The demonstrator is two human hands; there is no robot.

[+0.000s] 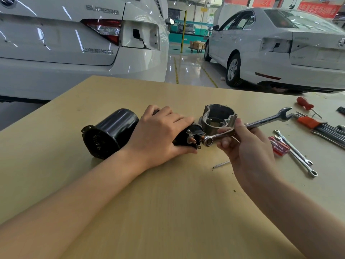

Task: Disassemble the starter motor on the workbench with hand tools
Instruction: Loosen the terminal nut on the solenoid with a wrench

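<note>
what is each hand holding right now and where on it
The right hand grips the combination wrench mid-shaft, ring end toward the solenoid, which the left hand holds around its body.

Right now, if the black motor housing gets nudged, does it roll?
Probably: the black motor housing is cylindrical and lies on its side on the workbench. Its flanged end might curve the roll. It looks like metal, so likely heavy.

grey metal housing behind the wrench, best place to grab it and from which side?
Probably from above, by the rim. The metal housing stands upright on the workbench with its open mouth facing up, so fingers can hook inside the wall and the thumb can press outside. Come in from the far or right side: the right hand and its wrench crowd the near edge.
</note>
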